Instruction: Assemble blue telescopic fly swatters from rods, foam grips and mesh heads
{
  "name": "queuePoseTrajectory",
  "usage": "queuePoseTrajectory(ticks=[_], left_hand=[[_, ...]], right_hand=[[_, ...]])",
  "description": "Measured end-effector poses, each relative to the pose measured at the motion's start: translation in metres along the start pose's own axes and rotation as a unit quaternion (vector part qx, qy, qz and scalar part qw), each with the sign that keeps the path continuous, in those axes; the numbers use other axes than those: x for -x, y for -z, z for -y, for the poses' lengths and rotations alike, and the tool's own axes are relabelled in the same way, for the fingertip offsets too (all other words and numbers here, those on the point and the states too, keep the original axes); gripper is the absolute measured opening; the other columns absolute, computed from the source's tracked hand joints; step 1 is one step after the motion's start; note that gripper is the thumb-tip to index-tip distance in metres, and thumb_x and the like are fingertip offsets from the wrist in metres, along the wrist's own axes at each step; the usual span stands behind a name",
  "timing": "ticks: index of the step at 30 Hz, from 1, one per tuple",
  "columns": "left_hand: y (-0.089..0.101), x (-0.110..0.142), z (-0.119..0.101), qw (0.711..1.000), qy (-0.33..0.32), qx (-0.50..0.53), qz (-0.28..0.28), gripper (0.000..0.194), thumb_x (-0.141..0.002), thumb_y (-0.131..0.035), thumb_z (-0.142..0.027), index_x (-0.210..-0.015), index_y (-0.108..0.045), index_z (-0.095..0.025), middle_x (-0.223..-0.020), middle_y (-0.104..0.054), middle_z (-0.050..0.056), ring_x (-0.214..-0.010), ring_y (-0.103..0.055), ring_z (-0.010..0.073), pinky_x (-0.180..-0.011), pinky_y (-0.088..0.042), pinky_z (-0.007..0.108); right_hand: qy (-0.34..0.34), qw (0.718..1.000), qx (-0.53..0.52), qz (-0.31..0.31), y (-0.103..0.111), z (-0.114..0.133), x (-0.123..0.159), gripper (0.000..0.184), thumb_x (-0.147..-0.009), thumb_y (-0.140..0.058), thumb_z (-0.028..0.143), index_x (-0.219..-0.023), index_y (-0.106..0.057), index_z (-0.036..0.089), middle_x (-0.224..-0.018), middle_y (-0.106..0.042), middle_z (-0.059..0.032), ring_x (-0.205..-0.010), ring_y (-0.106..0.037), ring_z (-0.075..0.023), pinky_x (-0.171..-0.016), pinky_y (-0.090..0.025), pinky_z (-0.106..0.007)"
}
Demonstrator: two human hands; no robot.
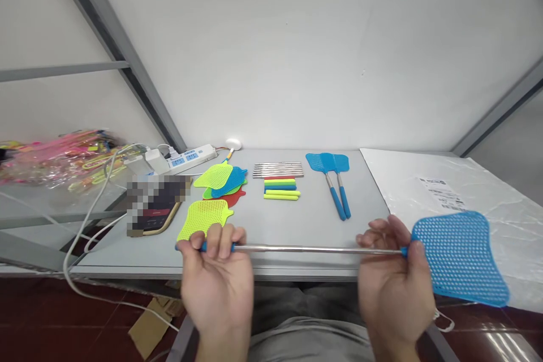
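Observation:
A blue fly swatter (460, 257) with its metal rod pulled out long is held level above the table's front edge. My left hand (218, 271) is closed around its blue handle. At the other end, my right hand (394, 283) pinches the neck of the blue mesh head between thumb and fingers. Beyond my left hand lie a yellow-green swatter head (203, 218) and a small pile of loose heads (229, 181). Metal rods (278, 169) sit side by side at the middle, with coloured handle sleeves (280, 188) in front. Two blue swatters (335, 181) lie together farther right.
A phone (159, 209), partly pixelated, lies at the left, near a white power strip (190, 158) with plugs and cables. Bagged colourful items (76, 158) are heaped at far left. A white wrapped sheet (407, 181) covers the table's right end. Cardboard (150, 328) lies on the floor.

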State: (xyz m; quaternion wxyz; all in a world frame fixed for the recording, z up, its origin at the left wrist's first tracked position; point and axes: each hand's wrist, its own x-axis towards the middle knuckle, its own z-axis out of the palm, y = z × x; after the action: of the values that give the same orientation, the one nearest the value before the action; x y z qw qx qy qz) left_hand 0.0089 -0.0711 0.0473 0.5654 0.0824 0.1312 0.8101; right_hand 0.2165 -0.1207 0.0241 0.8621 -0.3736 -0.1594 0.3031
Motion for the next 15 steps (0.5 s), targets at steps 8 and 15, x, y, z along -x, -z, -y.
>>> queuePoseTrajectory(ticks=[8,15], left_hand=[[-0.015,0.039,0.054,0.996,0.08,-0.023,-0.019,0.025,-0.099,-0.041,-0.037,-0.08,-0.047,-0.021,-0.06,-0.034,-0.006,-0.053,-0.039,0.0091,-0.06,-0.045,0.024],[-0.017,0.054,0.047,0.992,0.083,-0.09,0.021,0.026,-0.096,-0.048,-0.035,-0.075,-0.048,-0.02,-0.084,-0.057,0.0,-0.081,-0.056,0.0135,-0.079,-0.052,0.03]], right_hand=[[-0.044,0.994,-0.011,0.099,-0.033,-0.035,0.051,0.033,-0.097,-0.04,0.043,-0.107,-0.068,0.028,-0.106,-0.066,-0.0053,-0.078,-0.054,-0.0167,-0.079,-0.044,-0.036],[-0.117,0.985,-0.005,0.128,-0.032,-0.032,0.031,0.036,-0.097,-0.04,0.046,-0.112,-0.068,0.027,-0.111,-0.065,-0.0057,-0.079,-0.053,-0.0151,-0.082,-0.044,-0.035]])
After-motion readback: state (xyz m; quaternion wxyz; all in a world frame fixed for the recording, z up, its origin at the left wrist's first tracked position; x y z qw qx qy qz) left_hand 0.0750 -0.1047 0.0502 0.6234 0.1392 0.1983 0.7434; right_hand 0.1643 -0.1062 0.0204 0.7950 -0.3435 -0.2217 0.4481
